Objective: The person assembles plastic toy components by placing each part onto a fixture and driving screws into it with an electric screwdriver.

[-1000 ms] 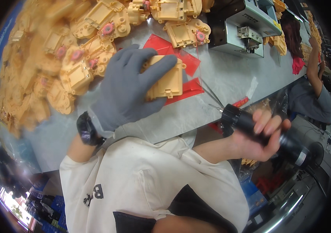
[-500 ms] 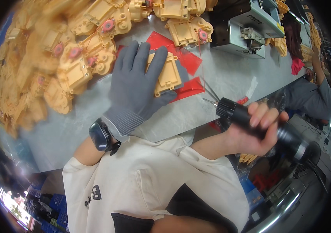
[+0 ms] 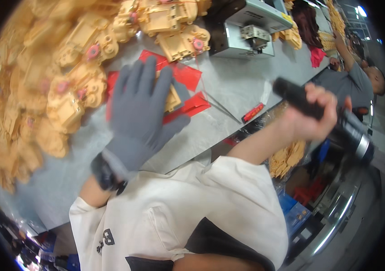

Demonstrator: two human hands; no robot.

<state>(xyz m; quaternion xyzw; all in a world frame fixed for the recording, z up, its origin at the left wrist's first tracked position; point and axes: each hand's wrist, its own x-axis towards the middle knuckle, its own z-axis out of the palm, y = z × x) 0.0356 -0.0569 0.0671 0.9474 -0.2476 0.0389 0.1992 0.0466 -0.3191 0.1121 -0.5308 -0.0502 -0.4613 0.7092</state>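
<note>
My left hand, in a grey glove, lies flat with spread fingers on a yellow plastic part. The part rests on red sheets on the grey table. Most of the part is hidden under my palm. My right hand, bare, grips a black electric screwdriver raised off the table's right edge, its tip pointing up and left. A black watch sits on my left wrist.
A large heap of yellow plastic parts with pink caps fills the table's left and far side. A grey metal machine stands at the back. A small red piece lies near the table edge. Another person works at far right.
My right hand has lifted the screwdriver higher and away to the right. My left hand stays pressed on the yellow part, and the view has shifted closer.
</note>
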